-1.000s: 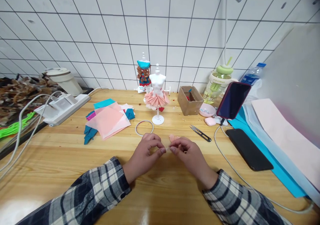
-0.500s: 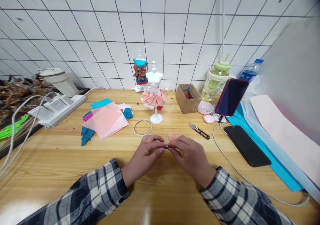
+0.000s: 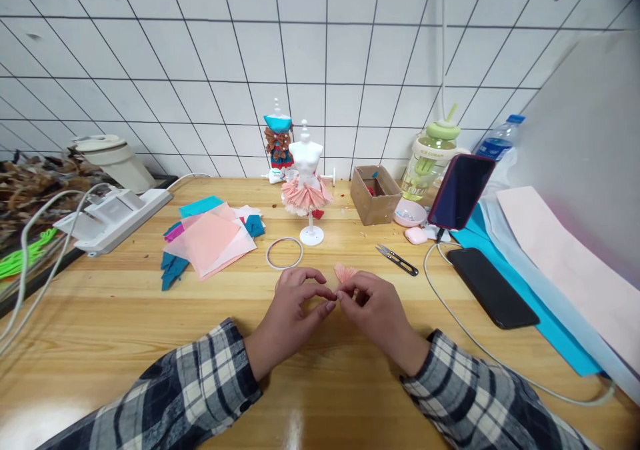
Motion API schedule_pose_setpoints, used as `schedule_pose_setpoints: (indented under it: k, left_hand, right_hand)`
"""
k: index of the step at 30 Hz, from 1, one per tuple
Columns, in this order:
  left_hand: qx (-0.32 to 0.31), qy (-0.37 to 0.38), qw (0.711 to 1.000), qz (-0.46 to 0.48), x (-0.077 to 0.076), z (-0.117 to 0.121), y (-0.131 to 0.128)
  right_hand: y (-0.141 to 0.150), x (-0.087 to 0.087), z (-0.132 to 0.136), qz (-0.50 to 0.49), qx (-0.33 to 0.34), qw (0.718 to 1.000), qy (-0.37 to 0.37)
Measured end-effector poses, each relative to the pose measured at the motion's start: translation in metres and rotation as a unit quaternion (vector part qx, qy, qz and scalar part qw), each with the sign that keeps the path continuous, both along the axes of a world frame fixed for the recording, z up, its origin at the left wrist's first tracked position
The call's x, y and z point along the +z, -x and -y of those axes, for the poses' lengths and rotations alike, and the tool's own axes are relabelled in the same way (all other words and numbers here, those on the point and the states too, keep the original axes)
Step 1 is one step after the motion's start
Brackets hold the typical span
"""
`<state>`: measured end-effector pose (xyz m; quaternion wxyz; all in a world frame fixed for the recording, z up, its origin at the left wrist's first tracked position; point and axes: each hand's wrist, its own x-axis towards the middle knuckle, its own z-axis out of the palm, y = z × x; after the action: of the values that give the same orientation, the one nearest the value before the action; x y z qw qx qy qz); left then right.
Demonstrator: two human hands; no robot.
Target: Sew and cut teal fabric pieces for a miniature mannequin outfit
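Head cam: L hand [image 3: 293, 310] is part-open, R hand [image 3: 376, 308] pinched, can't tell on what, nr 1 pink ruffle [image 3: 344, 273].

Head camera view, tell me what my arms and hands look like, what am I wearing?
Plaid sleeves in black or navy, grey and white cover both forearms, ending in buttoned-style cuffs at the wrists. Your left hand and right hand are bare, without gloves.

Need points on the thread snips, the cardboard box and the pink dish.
Thread snips [image 3: 401, 262]: head view, on the dark handle.
Cardboard box [image 3: 379, 211]: head view, on its front wall.
Pink dish [image 3: 411, 223]: head view, on its outer wall.
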<state>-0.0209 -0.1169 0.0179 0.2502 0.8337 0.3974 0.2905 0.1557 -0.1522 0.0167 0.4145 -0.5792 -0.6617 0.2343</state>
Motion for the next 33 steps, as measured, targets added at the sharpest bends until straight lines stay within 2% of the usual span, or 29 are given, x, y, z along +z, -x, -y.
schedule_pose_setpoints:
  k: [4, 7, 10, 14, 16, 19, 22, 24, 26, 28, 33]
  left_hand:
    - [0.024, -0.006, 1.000, 0.014, 0.000, -0.002, 0.000]
    - [-0.006, 0.002, 0.999, 0.052, 0.003, -0.002, 0.001]
    - [-0.048, 0.052, 0.991, 0.115, 0.007, 0.000, 0.002]
    - [-0.061, 0.096, 0.981, 0.157, 0.007, 0.003, 0.005]
    - [-0.062, 0.094, 0.981, 0.158, 0.006, 0.003, 0.006]
    - [-0.066, 0.086, 0.985, 0.138, 0.003, 0.000, 0.006]
    - [-0.074, 0.077, 0.988, 0.110, -0.001, -0.003, 0.004]
    - [-0.078, 0.071, 0.989, 0.101, -0.002, -0.005, 0.003]
    - [-0.079, 0.062, 0.990, 0.099, -0.003, -0.006, 0.003]
    - [-0.076, 0.053, 0.991, 0.097, -0.003, -0.006, 0.004]
    - [-0.073, 0.042, 0.992, 0.090, -0.005, -0.008, 0.003]
  right_hand:
    - [0.005, 0.000, 0.000, -0.058, 0.002, 0.998, 0.040]
    - [0.004, 0.000, -0.001, -0.095, -0.006, 0.992, 0.082]
    - [-0.003, -0.002, -0.006, -0.140, -0.021, 0.982, 0.124]
    - [-0.015, -0.007, -0.016, -0.150, -0.047, 0.977, 0.145]
    - [-0.024, -0.006, -0.022, -0.122, -0.081, 0.984, 0.103]
    - [-0.044, 0.005, -0.037, -0.071, -0.143, 0.987, -0.016]
    - [-0.068, 0.025, -0.063, -0.019, -0.195, 0.971, -0.136]
    - [-0.084, 0.039, -0.085, 0.049, -0.239, 0.950, -0.195]
    - [-0.095, 0.047, -0.106, 0.131, -0.276, 0.927, -0.217]
    - [-0.102, 0.048, -0.124, 0.189, -0.290, 0.913, -0.217]
    - [-0.111, 0.033, -0.146, 0.271, -0.260, 0.912, -0.168]
